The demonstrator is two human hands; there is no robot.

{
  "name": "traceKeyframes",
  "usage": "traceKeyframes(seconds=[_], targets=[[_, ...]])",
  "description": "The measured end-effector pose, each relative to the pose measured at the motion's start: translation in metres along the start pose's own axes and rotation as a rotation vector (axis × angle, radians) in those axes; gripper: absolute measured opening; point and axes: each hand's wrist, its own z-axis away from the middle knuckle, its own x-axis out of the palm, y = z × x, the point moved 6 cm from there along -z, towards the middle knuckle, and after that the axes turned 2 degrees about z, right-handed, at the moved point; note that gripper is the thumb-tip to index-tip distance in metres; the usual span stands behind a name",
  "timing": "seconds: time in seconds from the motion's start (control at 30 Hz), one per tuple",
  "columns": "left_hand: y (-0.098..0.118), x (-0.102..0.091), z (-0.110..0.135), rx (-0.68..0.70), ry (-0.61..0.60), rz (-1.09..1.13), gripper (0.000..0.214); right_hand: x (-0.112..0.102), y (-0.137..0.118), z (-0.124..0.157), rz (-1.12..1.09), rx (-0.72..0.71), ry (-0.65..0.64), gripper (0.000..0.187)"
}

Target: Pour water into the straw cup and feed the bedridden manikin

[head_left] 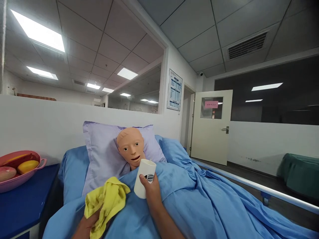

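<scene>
My right hand (152, 191) is wrapped round a white cup (141, 181) with a black striped mark, tilted a little in front of a training manikin (130, 146). The manikin's head rests on a lilac pillow (99, 146), its mouth slightly parted. A yellow cloth (109, 200) is draped over my left hand (92, 219), which grips it from below; most of those fingers are hidden under the folds. Over the manikin's body lies a blue blanket (184, 199), below both hands.
At the left, a pink basket (27, 174) of fruit stands on a dark blue bedside cabinet (22, 209). A bed rail (249, 182) runs along the right side. Behind are a low white wall (57, 122), an open door (211, 139) and a green-covered object (300, 176).
</scene>
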Motion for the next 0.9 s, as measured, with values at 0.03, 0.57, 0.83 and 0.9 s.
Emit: traceKeyframes(seconds=[0.03, 0.57, 0.83, 0.9], targets=[[0.008, 0.009, -0.001, 0.041, 0.001, -0.02, 0.04, 0.0, 0.0, 0.0, 0.005, 0.007, 0.002, 0.057], [0.116, 0.186, -0.007, 1.752, -0.325, -0.86, 0.037, -0.006, 0.001, 0.002, -0.054, 0.07, 0.063, 0.062], [0.064, 0.216, -0.036, 1.868, -0.453, -1.296, 0.03, -0.009, 0.006, -0.001, -0.098, 0.076, 0.118, 0.062], [0.057, 0.212, -0.038, 1.887, -0.406, -1.369, 0.033, -0.009, 0.006, -0.002, -0.124, 0.083, 0.124, 0.064]])
